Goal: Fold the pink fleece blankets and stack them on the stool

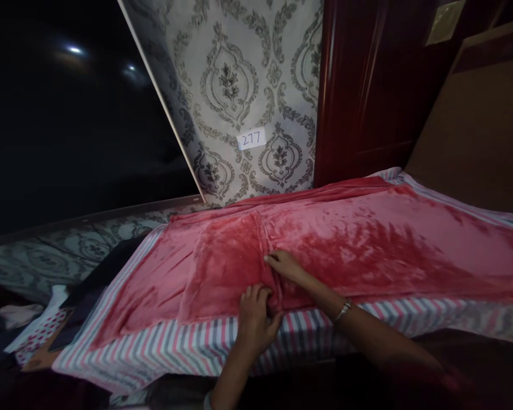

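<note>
A plush coral-red blanket (346,245) lies spread lengthwise over a table. Toward its left part, a squarish section (226,262) is folded over on top, its right edge running down between my hands. My right hand (284,265) pinches that folded edge around its middle, thumb and fingertips together. Nearer the front, my left hand (255,319) curls its fingers and thumb around the lower corner of the same edge. A bracelet circles my right wrist. Under the blanket, a striped cloth (214,344) hangs down over the table's front.
Behind the table rises a patterned wall (239,102) with a paper label (251,138) reading 277. A large dark screen (77,125) stands at the left, a dark red door (363,97) and a brown board (479,125) at the right. Clothes (38,330) are heaped at lower left.
</note>
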`<state>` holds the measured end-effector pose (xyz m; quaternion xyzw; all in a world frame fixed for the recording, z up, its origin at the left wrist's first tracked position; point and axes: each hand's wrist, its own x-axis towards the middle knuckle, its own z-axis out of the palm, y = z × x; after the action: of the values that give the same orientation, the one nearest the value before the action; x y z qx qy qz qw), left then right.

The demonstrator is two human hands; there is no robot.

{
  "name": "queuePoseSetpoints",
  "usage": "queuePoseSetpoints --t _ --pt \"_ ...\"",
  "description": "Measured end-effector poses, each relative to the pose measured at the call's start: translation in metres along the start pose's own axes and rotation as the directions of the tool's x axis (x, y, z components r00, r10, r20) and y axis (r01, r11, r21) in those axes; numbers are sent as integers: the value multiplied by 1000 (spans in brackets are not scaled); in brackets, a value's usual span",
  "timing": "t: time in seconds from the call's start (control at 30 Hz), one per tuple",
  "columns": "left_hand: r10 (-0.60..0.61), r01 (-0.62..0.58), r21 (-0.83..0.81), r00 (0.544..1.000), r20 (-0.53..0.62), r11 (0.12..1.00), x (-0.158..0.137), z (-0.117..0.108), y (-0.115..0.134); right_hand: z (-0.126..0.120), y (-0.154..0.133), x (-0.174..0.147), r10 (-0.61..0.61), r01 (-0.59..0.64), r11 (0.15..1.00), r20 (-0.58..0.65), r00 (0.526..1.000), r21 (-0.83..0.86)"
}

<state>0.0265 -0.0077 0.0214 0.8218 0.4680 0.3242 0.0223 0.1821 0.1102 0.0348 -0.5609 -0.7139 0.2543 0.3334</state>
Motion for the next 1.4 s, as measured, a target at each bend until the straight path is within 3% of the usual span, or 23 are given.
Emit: queuePoseSetpoints --t 0.13,0.3,0.47,0.63,0.77,1.0,1.17,1.33,1.4 --pt "8 -5 79 999 -46 997 -4 8 -1 8 1 24 83 -87 995 -102 991 -37" --pt "58 -53 56 994 -94 997 -8 11 -4 14 11 30 135 -148 987 -175 975 -63" --pt "41 -31 70 989 -144 997 -12 18 -7 5 14 44 87 -96 994 -148 985 -58" --pt "27 -11 103 987 -161 995 -18 28 -8 1 8 81 64 -69 996 -94 994 -55" --pt "19 6 128 981 -193 992 -20 29 -9 3 2 113 79 -84 996 -124 989 -38" --pt "185 -162 136 966 -182 977 -16 18 -15 13 13 121 94 -110 992 -210 973 -66" --pt "187 -166 99 947 -261 981 -18 35 -20 19 10 128 25 -57 989 -228 973 -137" --pt "150 -124 95 919 -365 988 -25 68 -32 23 -16 147 -195 160 938 -88 977 -308" --pt "168 -130 128 916 -363 983 -27 76 -36 25 -17 150 -166 160 914 18 986 -372"
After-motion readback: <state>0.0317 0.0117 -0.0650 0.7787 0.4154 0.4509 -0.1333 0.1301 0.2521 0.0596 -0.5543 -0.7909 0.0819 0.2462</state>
